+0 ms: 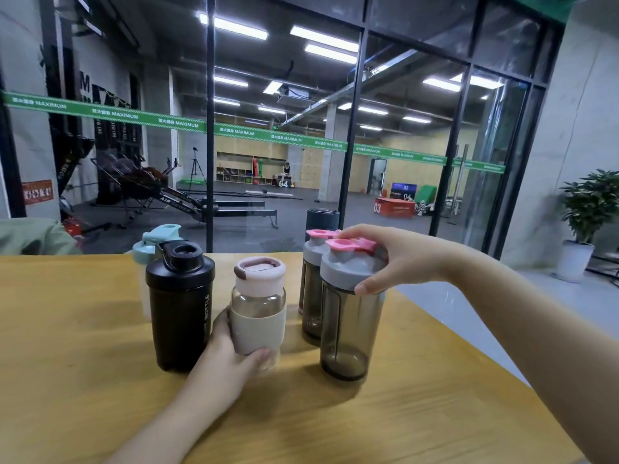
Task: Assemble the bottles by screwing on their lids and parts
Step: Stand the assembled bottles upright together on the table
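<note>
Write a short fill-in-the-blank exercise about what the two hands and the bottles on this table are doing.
1. The left hand grips the small glass bottle around its ____ sleeve.
2. The right hand holds the grey lid of the nearer ____ shaker bottle.
3. The black shaker bottle stands ____ on the wooden table.

Missing words: beige; smoky; upright

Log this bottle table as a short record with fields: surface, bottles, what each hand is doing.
surface: wooden table
bottles: black shaker, small glass bottle, front smoky shaker, rear smoky shaker, pale teal-lidded bottle at back
lids: on all five
left hand: grips small glass bottle's sleeve
right hand: grips front smoky shaker's grey lid
</note>
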{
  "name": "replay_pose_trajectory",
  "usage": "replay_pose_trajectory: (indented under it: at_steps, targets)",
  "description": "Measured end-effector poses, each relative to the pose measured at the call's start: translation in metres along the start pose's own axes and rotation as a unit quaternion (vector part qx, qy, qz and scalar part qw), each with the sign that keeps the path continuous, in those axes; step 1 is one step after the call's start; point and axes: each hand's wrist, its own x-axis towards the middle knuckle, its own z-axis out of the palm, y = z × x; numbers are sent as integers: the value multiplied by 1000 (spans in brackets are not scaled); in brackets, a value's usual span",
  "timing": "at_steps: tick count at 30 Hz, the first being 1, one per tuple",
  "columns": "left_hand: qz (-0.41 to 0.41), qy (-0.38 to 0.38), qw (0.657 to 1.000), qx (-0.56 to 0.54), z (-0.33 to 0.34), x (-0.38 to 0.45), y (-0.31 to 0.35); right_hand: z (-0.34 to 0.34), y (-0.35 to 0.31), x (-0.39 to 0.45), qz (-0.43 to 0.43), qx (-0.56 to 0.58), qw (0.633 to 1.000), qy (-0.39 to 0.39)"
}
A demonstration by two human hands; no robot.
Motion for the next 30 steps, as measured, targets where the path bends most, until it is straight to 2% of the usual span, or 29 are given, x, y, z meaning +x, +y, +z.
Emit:
replay_pose_trajectory:
  at_steps: [8, 21, 27, 30]
  targets:
    - [2, 3, 999, 35, -4, 11, -20, 6, 10, 2, 19, -17, 1000, 0]
    - [11, -5, 998, 69, 4, 17, -18, 8, 15, 2, 32, -8, 999, -10]
    - [14, 10, 996, 93, 18, 21, -18, -2, 10, 2, 36, -21, 998, -40]
    - [12, 8, 995, 101, 24, 24, -17, -12, -3, 13, 32, 17, 999, 31]
